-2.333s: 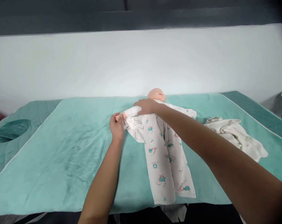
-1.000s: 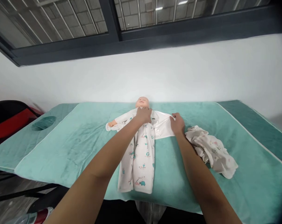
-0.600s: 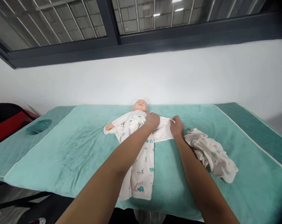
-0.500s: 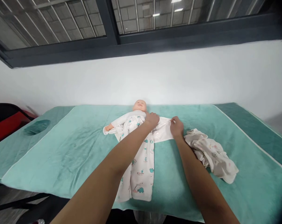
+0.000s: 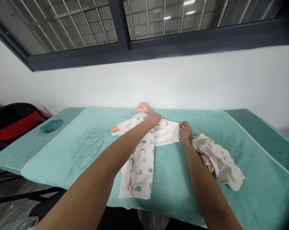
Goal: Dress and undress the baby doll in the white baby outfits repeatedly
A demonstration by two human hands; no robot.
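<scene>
A baby doll [image 5: 143,107] lies on its back, head toward the wall, in a white long-sleeved top. Spread under and over it is a white baby romper [image 5: 140,166] with green and pink prints. My left hand [image 5: 154,119] is closed around the doll's arm on the right side; the end of that arm [image 5: 163,122] sticks out past my fingers. My right hand [image 5: 185,130] pinches the outer end of the romper's white sleeve [image 5: 167,135], which is stretched out sideways. The doll's other hand [image 5: 115,129] rests at the left on the romper.
A crumpled white printed garment [image 5: 218,161] lies right of my right forearm. All this is on a padded bed with a green cover [image 5: 70,153], which has a round hole [image 5: 51,126] at its left end. Red and black chairs [image 5: 17,124] stand left; a white wall [image 5: 182,80] rises behind.
The view has shifted slightly. My left hand has moved a little left, and the end of the doll's arm now shows beside it. My right hand still pinches the sleeve.
</scene>
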